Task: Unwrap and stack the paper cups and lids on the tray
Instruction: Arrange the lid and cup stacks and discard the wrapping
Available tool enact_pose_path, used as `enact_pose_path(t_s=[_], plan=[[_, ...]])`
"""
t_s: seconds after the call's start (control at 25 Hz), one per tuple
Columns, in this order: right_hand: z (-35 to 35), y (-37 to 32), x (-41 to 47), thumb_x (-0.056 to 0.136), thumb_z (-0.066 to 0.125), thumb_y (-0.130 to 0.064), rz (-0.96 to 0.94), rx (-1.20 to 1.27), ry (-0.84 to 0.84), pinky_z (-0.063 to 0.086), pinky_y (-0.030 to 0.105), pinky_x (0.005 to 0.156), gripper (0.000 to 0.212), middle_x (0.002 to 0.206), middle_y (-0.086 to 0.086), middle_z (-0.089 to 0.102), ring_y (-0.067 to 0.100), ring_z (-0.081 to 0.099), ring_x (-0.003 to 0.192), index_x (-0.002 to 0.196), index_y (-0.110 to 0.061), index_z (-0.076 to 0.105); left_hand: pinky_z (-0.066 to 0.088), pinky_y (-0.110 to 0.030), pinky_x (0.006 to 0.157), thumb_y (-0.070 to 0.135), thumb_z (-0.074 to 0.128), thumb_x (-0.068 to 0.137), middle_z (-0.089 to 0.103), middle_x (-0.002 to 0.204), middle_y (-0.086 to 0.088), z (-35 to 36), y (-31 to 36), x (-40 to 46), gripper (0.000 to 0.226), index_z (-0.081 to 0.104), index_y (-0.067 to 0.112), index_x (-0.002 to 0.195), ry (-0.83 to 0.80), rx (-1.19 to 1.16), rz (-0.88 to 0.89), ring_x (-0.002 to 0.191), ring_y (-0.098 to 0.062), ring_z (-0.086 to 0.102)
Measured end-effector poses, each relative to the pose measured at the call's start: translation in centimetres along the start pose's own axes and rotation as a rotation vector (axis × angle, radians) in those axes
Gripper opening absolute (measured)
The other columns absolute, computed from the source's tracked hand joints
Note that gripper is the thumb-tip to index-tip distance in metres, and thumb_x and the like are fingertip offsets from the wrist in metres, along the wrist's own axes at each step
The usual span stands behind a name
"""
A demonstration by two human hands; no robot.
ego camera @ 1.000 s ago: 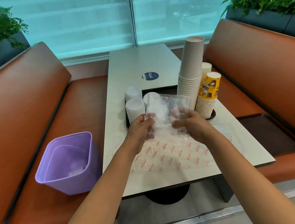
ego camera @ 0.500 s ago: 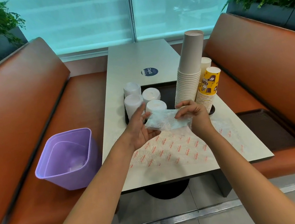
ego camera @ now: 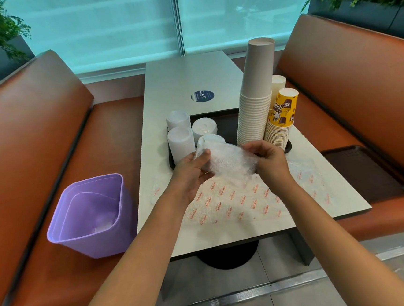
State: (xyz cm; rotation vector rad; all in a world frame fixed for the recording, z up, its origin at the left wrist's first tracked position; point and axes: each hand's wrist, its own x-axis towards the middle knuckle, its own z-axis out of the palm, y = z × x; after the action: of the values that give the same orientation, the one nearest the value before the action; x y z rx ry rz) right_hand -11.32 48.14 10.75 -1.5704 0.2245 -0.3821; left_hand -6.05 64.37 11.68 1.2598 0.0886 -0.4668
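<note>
Left hand (ego camera: 192, 170) and right hand (ego camera: 267, 158), arms outstretched, both pinch the clear plastic wrapper (ego camera: 228, 160) above the table (ego camera: 189, 80).

Four stacks of white lids (ego camera: 180, 140), three stacks of paper cups (ego camera: 255, 104), two dark trays (ego camera: 364, 173), one purple bin (ego camera: 91, 216), two orange benches (ego camera: 24, 144), two hands (ego camera: 190, 171), one table (ego camera: 189, 80).

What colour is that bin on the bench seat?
The bin is light purple, seen best in the head view.
</note>
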Motion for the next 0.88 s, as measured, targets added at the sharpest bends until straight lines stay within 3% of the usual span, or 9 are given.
enact_pose_path(t_s=[0.04,0.12,0.28,0.4,0.48,0.6,0.72,0.8,0.88], plan=[[-0.4,0.1,-0.1,0.084,0.053,0.016,0.020,0.034,-0.039,0.056,0.023,0.058,0.032,0.086,-0.003,0.065,0.009,0.063,0.076,0.087,-0.013,0.065,0.055,-0.032,0.080,0.016,0.058,0.092,0.066,0.101,-0.007,-0.1,0.0,0.1,0.014,0.059,0.011,0.105,0.015,-0.056,0.018,0.096,-0.023,0.063],[-1.7,0.1,0.1,0.081,0.053,0.009,0.035,0.111,-0.179,0.057,0.027,0.067,0.031,0.094,-0.004,0.065,0.012,0.062,0.082,0.094,-0.017,0.065,0.056,-0.028,0.076,0.017,0.057,0.093,0.067,0.101,-0.005,-0.3,0.2,0.4,0.013,0.060,0.013,0.105,0.015,-0.045,0.075,0.094,-0.020,0.064],[-3.0,-1.4,1.3,0.079,0.056,-0.022,0.059,-0.002,-0.361,0.050,0.029,0.090,0.035,0.123,-0.007,0.057,0.010,0.057,0.110,0.112,-0.035,0.054,0.051,-0.020,0.066,0.017,0.061,0.090,0.062,0.085,-0.001,-0.2,1.2,-0.4,0.008,0.061,0.011,0.094,-0.150,0.358,0.156,0.078,-0.012,0.058],[-1.5,-1.5,0.5,0.088,0.059,-0.004,0.152,-0.009,-0.500,0.055,0.023,0.076,0.030,0.104,-0.003,0.067,0.010,0.066,0.091,0.109,-0.025,0.058,0.050,-0.028,0.071,0.018,0.062,0.089,0.063,0.086,-0.005,0.9,1.2,-0.8,0.008,0.063,0.011,0.092,-0.257,0.417,0.172,0.080,-0.016,0.059],[-0.4,-0.8,-0.1,0.086,0.060,0.002,0.136,0.035,-0.399,0.054,0.021,0.062,0.019,0.082,-0.001,0.070,0.010,0.067,0.070,0.102,-0.008,0.064,0.050,-0.035,0.077,0.033,0.059,0.089,0.065,0.089,-0.006,1.5,1.1,-0.7,0.018,0.063,0.015,0.093,-0.192,0.335,0.188,0.084,-0.021,0.060],[0.6,0.3,-0.2,0.086,0.062,0.001,0.113,0.097,-0.118,0.054,0.023,0.058,0.016,0.079,0.004,0.069,0.011,0.066,0.065,0.101,-0.001,0.067,0.054,-0.039,0.083,0.056,0.065,0.078,0.067,0.101,-0.004,1.4,0.6,-0.3,0.053,0.055,0.019,0.114,-0.152,0.226,0.097,0.091,-0.022,0.065],[0.9,0.6,-0.2,0.088,0.061,0.000,0.119,0.133,-0.051,0.054,0.024,0.060,0.014,0.080,0.003,0.069,0.012,0.068,0.070,0.094,-0.011,0.067,0.053,-0.040,0.086,0.025,0.071,0.082,0.063,0.113,-0.009,1.1,-0.9,0.0,0.046,0.051,0.012,0.122,-0.199,0.346,0.045,0.098,-0.021,0.064],[0.8,0.8,-0.1,0.088,0.060,0.000,0.157,0.152,-0.090,0.058,0.031,0.066,0.017,0.088,0.007,0.071,0.020,0.069,0.079,0.101,-0.009,0.066,0.056,-0.030,0.073,0.009,0.064,0.088,0.064,0.098,-0.005,1.3,-1.1,-0.2,0.021,0.057,0.013,0.107,-0.158,0.309,0.091,0.084,-0.014,0.065],[0.6,0.8,0.0,0.087,0.057,0.005,0.195,0.192,-0.140,0.057,0.042,0.074,0.024,0.096,0.012,0.070,0.028,0.068,0.085,0.106,-0.009,0.064,0.054,-0.020,0.059,0.001,0.057,0.090,0.063,0.085,-0.001,1.6,-0.8,-0.3,0.016,0.059,0.016,0.096,-0.118,0.273,0.136,0.067,-0.007,0.063]])
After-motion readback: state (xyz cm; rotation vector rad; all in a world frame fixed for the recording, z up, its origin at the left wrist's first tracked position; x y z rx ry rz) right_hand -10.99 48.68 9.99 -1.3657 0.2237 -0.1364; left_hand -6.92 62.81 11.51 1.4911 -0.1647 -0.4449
